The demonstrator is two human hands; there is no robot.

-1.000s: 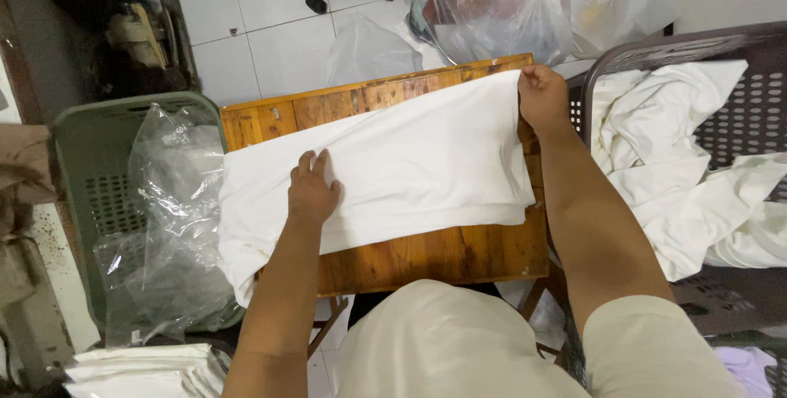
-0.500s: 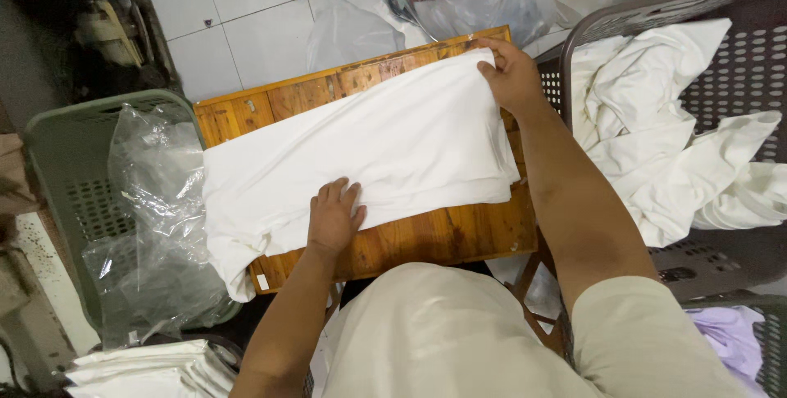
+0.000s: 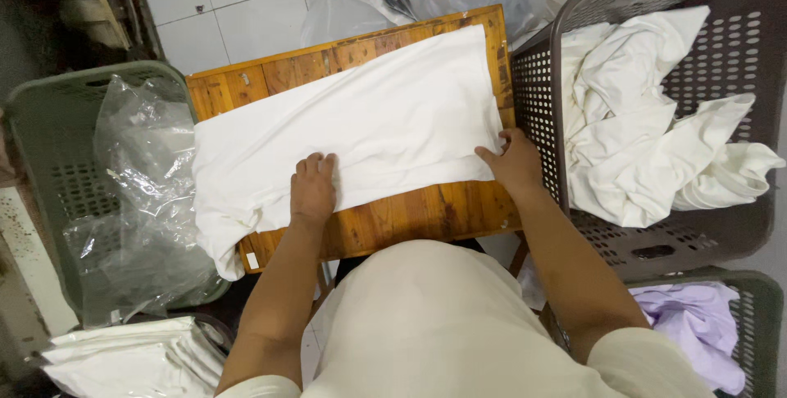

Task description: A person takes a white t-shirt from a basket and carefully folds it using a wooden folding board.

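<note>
The folded white cloth (image 3: pixel 361 140) lies long-ways across the wooden table (image 3: pixel 393 222), hanging off its left edge. The left hand (image 3: pixel 313 191) presses flat on the near edge, fingers spread. The right hand (image 3: pixel 515 162) pinches the cloth's near right corner; earlier it held the far right corner.

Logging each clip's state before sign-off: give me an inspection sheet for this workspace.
Surface: wooden table, slatted, mostly covered.
Job's things: white cloth spread flat on it, one end hanging over the edge.
Clutter: clear plastic bag in the green basket; folded white stack.
Grippers: left hand flat on the cloth; right hand at its near corner.
Cables: nothing seen.
Surroundings: grey basket of crumpled white cloths; lilac cloth; tiled floor.
</note>
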